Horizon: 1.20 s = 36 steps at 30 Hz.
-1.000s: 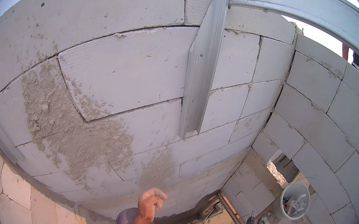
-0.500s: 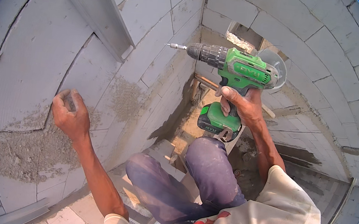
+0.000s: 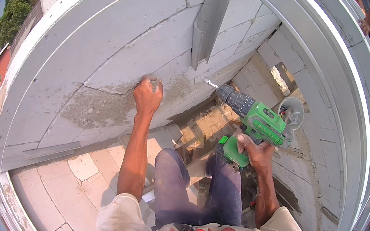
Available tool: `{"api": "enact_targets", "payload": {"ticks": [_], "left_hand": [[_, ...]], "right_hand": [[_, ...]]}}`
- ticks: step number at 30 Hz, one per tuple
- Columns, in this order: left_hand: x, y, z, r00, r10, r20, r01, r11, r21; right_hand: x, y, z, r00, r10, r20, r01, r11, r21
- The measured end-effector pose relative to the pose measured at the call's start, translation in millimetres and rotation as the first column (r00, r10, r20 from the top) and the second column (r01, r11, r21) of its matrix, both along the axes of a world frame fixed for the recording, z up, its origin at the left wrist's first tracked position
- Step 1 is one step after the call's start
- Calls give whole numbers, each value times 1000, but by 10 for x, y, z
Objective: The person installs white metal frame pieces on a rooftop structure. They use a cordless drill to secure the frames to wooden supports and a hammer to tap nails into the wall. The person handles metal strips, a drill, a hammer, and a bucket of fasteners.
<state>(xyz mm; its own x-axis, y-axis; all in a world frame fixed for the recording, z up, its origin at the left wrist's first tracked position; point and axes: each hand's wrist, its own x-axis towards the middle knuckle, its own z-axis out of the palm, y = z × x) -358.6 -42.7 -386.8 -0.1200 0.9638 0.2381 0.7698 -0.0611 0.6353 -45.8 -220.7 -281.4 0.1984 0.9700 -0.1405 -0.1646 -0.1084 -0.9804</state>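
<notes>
My right hand (image 3: 257,152) is wrapped round the handle of a green and black cordless drill (image 3: 263,121). A silver bit holder (image 3: 209,82) sticks out of its black chuck and points up and to the left, toward the block wall but apart from it. The drill's green battery (image 3: 232,152) hangs above my right knee. My left hand (image 3: 148,95) is closed with its fingers curled up, in front of the pale block wall (image 3: 127,56) by a rough grey mortar patch (image 3: 99,109). Something small and greyish seems to sit between those fingers; its kind is hidden.
A metal channel (image 3: 208,25) runs down the wall ahead. On the right curves a long metal beam (image 3: 340,75). A pale bucket (image 3: 292,112) stands beyond the drill. Below left lie floor blocks (image 3: 58,187). Another person's hand (image 3: 365,27) rests at the upper right.
The view has swung, bringing in the wall's top edge, the outdoors and the metal beam. The drill sits lower and its bit has tilted from level to upward. Both hands keep their holds.
</notes>
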Motion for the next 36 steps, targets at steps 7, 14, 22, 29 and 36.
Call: {"api": "enact_targets", "payload": {"ticks": [7,14,22,29,36], "left_hand": [[-305,-154,412,1000,6,15,-1,936,-352],[-591,-1594,1797,982,22,188,-11,998,-57],[-2437,-3282,4257,565,637,-524,-674,723,152],[-3856,-3658,4612,498,630,-595,-812,580,-65],[-3945,-3392,4532,607,627,-489,-736,676,-47]], "right_hand": [[-471,-277,637,961,192,-199,-221,966,-136],[-843,-314,1397,841,413,-349,-491,853,-175],[-1436,86,2094,532,636,-560,-819,554,-149],[-2312,100,2217,345,686,-641,-936,305,-178],[-3148,-99,1794,416,590,-691,-908,312,-281]]}}
